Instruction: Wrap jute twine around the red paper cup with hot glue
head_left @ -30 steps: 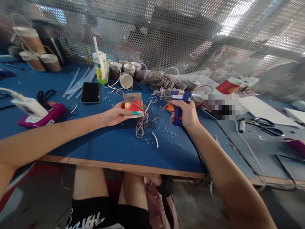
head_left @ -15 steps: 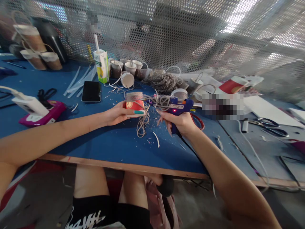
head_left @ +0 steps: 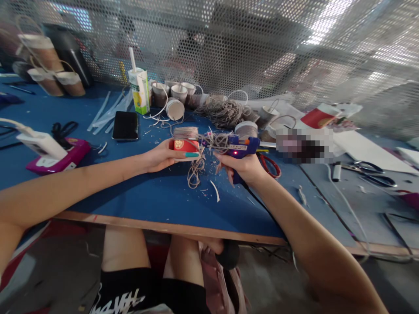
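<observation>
Red paper cup with a gold emblem (head_left: 186,144), its upper part wound with grey-brown cord (head_left: 185,131), sits in the left hand (head_left: 163,156) above the blue worktable (head_left: 131,198). That hand grips the cup's left side, the thumb with its teal nail lying across the front near the white lower edge, so most of the red wall and the windings stand clear of the fingers. A loose bundle of thin cord (head_left: 194,176) hangs below the cup's right side. From where I stand, the right hand (head_left: 245,168) is wrapped round a dark blue glue gun with a lit red lamp (head_left: 244,149), its front end pointed at the cup; I can't tell whether the tip touches, as tangled cord crowds behind it. Compared with a second ago, the gun has come left, much nearer the cup, and its lamp now shows; the cup has barely shifted.
</observation>
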Action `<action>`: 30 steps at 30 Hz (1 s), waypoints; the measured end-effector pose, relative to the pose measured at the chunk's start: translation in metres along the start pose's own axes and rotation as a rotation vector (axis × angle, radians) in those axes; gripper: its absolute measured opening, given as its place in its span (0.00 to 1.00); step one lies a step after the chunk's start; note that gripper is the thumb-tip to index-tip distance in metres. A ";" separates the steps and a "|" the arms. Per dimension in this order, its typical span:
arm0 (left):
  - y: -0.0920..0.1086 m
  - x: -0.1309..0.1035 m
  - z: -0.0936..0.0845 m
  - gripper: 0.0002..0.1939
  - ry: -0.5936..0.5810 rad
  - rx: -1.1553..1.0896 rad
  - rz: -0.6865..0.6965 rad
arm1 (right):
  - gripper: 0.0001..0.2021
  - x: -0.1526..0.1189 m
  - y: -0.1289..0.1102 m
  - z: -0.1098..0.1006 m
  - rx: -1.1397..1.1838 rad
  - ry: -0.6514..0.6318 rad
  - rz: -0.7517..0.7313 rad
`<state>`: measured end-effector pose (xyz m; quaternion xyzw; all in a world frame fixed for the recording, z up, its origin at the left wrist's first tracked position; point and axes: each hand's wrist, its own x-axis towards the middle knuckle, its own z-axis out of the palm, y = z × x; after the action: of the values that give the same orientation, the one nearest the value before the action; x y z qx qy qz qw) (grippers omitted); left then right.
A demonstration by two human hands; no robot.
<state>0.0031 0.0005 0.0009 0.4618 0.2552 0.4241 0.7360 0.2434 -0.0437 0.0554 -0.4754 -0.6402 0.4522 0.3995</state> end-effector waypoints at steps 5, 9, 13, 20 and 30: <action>0.001 -0.001 0.002 0.21 -0.017 0.022 0.014 | 0.19 -0.001 0.000 0.002 -0.003 -0.001 -0.001; 0.001 0.000 -0.001 0.24 -0.006 0.004 0.012 | 0.16 -0.001 -0.002 0.003 -0.019 0.014 0.004; 0.000 0.000 -0.003 0.26 -0.022 -0.034 0.011 | 0.15 -0.001 -0.003 0.003 -0.023 0.027 0.015; -0.003 0.002 -0.009 0.27 -0.047 -0.029 0.031 | 0.14 -0.002 -0.003 0.000 -0.037 0.023 0.018; 0.002 0.000 -0.005 0.27 -0.055 0.008 0.009 | 0.12 -0.002 -0.004 0.000 -0.023 0.037 0.026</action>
<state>-0.0015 0.0036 -0.0001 0.4771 0.2345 0.4134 0.7392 0.2429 -0.0458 0.0594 -0.4964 -0.6317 0.4413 0.3998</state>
